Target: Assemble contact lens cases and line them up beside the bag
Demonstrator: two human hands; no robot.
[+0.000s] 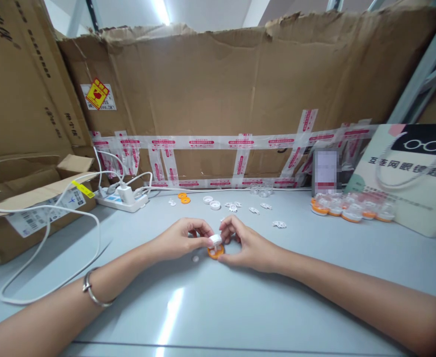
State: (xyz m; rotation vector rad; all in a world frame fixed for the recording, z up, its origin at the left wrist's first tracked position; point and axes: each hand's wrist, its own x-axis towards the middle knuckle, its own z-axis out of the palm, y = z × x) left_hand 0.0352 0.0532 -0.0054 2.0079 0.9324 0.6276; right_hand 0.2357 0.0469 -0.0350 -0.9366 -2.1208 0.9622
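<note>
Between thumb and fingers, my left hand [184,239] pinches a round white cap [215,240], held tilted just over an orange ring-shaped base [215,253]. My right hand [245,245] curls around the base's right side, its thumb at the rim and its fingertips near the cap. Small pale parts show inside the base, too small to make out. A small white disc [195,259] lies on the table left of the base. Behind the hands are white round caps [214,205], white perforated plates [233,207] and orange rings [184,198].
Finished-looking clear-topped orange and white pieces [352,210] stand at the right, beside a paper bag [407,183] and a phone [326,171]. A power strip [123,198] with white cables and an open carton [28,213] occupy the left. Large cardboard [210,89] walls the back.
</note>
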